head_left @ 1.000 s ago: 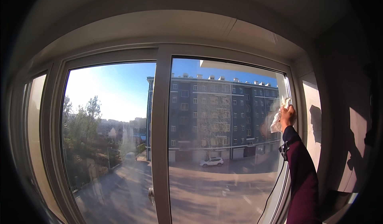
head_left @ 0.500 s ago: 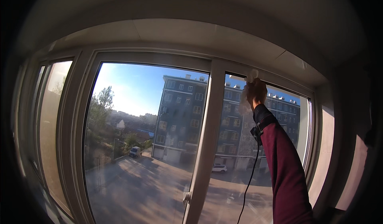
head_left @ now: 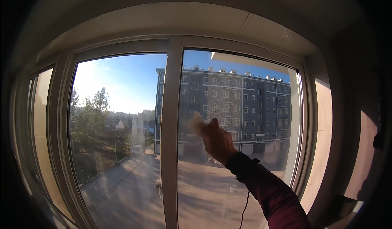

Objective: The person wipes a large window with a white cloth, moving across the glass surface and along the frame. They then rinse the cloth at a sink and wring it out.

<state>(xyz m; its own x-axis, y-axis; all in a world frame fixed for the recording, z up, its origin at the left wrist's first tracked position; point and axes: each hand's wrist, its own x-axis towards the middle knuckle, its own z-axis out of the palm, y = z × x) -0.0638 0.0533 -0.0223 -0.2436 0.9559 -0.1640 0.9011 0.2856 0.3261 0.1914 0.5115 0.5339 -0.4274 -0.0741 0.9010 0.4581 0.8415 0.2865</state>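
My right hand (head_left: 219,142) is raised before the right window pane (head_left: 269,119), its fingers closed round a pale, crumpled cloth (head_left: 197,125). Blur hides the cloth's edges, and it may be tissue. It lies at or close to the glass, near the white upright bar (head_left: 172,106) that divides the window. A dark red sleeve (head_left: 281,206) with a black cuff covers my right arm, and a thin black cable (head_left: 245,208) hangs below the wrist. My left hand is out of view.
The left pane (head_left: 118,147) shows hazy smears in the sunlight. A window handle (head_left: 159,184) sticks out low beside the dividing bar. A narrower side window (head_left: 41,110) stands at far left, and a sunlit wall strip (head_left: 322,139) borders the right. Outside are a grey-blue building and a yard.
My right hand has come down from the top edge of the right pane to its left middle, still gripping the cloth. The view has shifted right.
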